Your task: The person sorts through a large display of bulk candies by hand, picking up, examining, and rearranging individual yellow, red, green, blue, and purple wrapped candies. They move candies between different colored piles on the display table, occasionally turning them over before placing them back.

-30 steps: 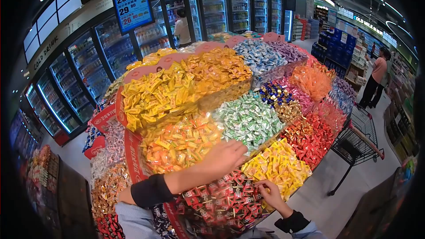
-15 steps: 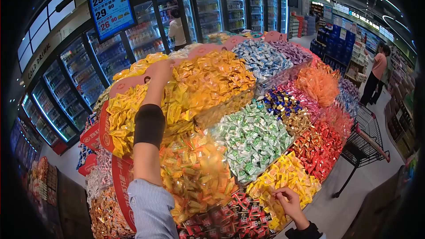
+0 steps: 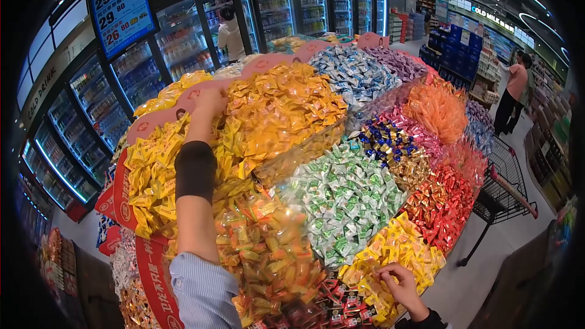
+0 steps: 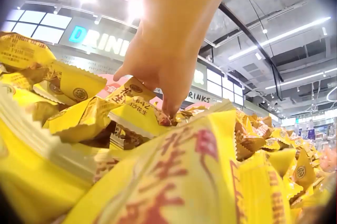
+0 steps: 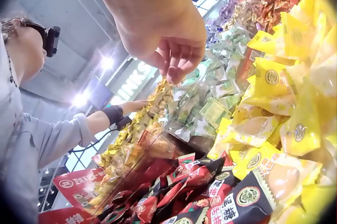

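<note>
My left hand (image 3: 209, 102) reaches to the back of the heap of yellow wrapped candies (image 3: 159, 167). In the left wrist view its fingers point down among yellow packets (image 4: 138, 116), thumb and fingers spread apart with packets between them. My right hand (image 3: 403, 285) hovers low over the yellow candies (image 3: 399, 244) at the front right. Its fingers (image 5: 181, 61) hang loosely curled, and nothing shows between them. Below it in the right wrist view lie black and red wrapped candies (image 5: 237, 197) beside the yellow ones.
Green and white candies (image 3: 341, 198) fill the middle bin, with orange-yellow ones (image 3: 262, 256) in front. Clear dividers and a red printed border (image 3: 152, 280) edge the bins. A shopping cart (image 3: 503, 189) stands at the right. Drinks fridges (image 3: 183, 39) and other shoppers are behind.
My left hand has swung from over the front bins up to the yellow candies at the back, then shifted slightly within them. The right hand has moved a little rightward, staying loosely curled.
</note>
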Demonstrator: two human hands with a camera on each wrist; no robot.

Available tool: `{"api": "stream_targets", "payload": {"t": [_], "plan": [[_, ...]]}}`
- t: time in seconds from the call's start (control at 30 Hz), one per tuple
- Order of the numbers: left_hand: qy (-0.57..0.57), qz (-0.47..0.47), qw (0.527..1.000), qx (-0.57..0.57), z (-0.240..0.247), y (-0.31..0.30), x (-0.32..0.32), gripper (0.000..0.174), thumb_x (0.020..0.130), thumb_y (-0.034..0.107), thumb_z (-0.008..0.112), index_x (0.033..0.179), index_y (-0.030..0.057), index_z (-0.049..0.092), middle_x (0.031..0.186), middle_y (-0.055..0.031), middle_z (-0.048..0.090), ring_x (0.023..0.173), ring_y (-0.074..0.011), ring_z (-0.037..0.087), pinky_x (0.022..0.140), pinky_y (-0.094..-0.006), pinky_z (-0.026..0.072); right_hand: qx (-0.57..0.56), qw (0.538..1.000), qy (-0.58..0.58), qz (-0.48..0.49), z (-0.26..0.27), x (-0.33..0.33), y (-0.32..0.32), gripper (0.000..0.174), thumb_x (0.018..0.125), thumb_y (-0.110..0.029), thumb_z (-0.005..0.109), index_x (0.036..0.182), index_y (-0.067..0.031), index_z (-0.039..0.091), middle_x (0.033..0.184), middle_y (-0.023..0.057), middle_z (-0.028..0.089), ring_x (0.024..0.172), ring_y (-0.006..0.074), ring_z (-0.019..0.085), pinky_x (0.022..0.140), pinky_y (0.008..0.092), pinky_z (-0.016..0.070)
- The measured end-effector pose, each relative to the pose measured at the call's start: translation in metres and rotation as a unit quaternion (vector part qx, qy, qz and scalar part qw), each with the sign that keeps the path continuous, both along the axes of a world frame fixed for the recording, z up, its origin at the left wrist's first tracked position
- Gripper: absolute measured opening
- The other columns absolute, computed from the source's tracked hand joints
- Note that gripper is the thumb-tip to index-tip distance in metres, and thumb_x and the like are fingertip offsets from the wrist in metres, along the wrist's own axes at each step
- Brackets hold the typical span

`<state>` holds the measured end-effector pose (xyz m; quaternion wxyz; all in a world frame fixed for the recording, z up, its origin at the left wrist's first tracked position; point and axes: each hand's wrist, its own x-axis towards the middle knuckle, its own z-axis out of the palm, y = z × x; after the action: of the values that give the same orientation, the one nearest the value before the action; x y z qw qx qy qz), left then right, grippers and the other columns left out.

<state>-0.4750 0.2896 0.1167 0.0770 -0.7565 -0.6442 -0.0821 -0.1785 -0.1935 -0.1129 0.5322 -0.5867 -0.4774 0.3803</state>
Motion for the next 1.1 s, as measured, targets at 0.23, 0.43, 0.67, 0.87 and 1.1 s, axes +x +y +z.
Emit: {"api": "stream_targets", "payload": {"t": [0.23,0.43,0.67,0.87,1.1], "plan": [[-0.233,-0.083,0.928,0.277,0.007,0.008,-0.016,0.024,0.078,0.012,0.059,0.102,0.0103,0.055,0.104,-0.0155,0.058,0.098,-0.0318,0.056,0.084,-0.041,0.042,0.009,1.0,0.009,-0.001,0.004,0.0,-0.003,0.011,0.087,-0.004,0.053,0.093,0.0007,0.061,0.085,0.0074,0.064,0.077,0.013,0.06,0.07,0.025,0.0462],[-0.461,-0.244,0.827,0.21,0.058,-0.086,0.024,0.022,0.084,0.01,0.057,0.104,0.0066,0.05,0.104,-0.0078,0.053,0.096,-0.0153,0.053,0.083,-0.0286,0.0432,0.034,0.997,-0.063,0.032,0.032,0.016,0.008,0.011,0.088,-0.005,0.052,0.094,0.0003,0.059,0.086,0.0062,0.062,0.082,0.0128,0.059,0.073,0.0249,0.0461],[-0.618,-0.419,0.662,-0.061,0.026,-0.24,0.082,0.042,0.076,0.002,0.067,0.108,0.0037,0.039,0.099,-0.0082,0.05,0.089,-0.012,0.052,0.08,-0.0261,0.0446,0.19,0.979,-0.044,0.063,0.11,0.025,0.08,0.012,0.087,-0.005,0.054,0.097,-0.0004,0.06,0.093,0.0075,0.062,0.085,0.0146,0.061,0.076,0.0273,0.0478],[-0.585,-0.42,0.669,-0.186,0.004,-0.293,0.092,0.037,0.078,0.003,0.067,0.109,0.0018,0.047,0.1,-0.0071,0.054,0.092,-0.0114,0.054,0.08,-0.0257,0.0453,0.272,0.948,0.078,0.144,0.196,0.0,0.127,0.025,0.087,-0.004,0.053,0.111,0.0013,0.05,0.108,0.0101,0.056,0.098,0.0173,0.057,0.077,0.0299,0.0494],[-0.433,-0.468,0.767,-0.077,-0.01,-0.27,0.084,0.035,0.079,0.009,0.066,0.11,0.0015,0.053,0.102,-0.0058,0.058,0.092,-0.0123,0.055,0.085,-0.0304,0.0458,0.258,0.951,-0.044,0.166,0.201,-0.021,0.153,0.027,0.08,0.001,0.062,0.107,0.0011,0.056,0.106,0.0082,0.054,0.093,0.0133,0.056,0.075,0.0257,0.0523]]}}
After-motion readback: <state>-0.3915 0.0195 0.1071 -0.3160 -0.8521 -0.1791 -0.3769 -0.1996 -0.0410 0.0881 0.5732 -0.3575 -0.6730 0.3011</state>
